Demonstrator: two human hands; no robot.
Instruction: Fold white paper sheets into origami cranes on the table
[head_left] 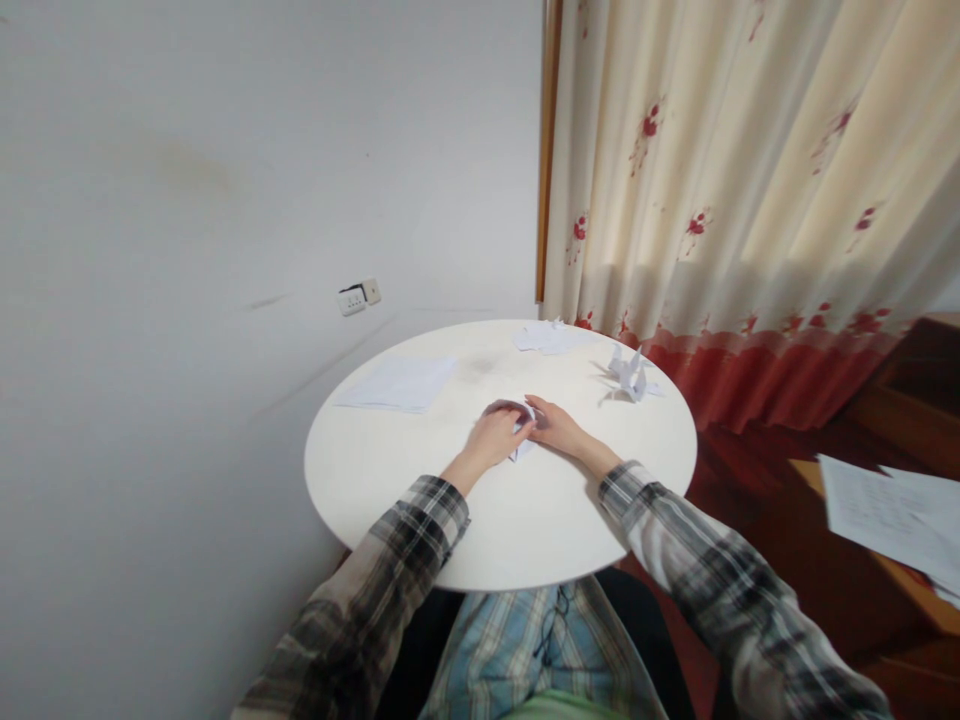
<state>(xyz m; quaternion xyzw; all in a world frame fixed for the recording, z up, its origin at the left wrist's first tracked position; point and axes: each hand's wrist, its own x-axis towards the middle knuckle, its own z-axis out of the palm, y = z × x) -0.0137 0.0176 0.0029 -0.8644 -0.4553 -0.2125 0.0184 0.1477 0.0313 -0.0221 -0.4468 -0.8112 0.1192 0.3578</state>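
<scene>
Gripping paper [522,451] between loosely curled left hand [496,435] and similarly curled right hand [556,427], near the middle of the table [525,540], seemingly to steady its folds. Beyond, near the right edge, folded shapes [631,380]; near the far-left edge, sheets [401,383], probably aside for elbow room.

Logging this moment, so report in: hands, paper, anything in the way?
Left hand and right hand both on folded paper. Paper sheets off left, paper figures off right. Neither in the way.
</scene>
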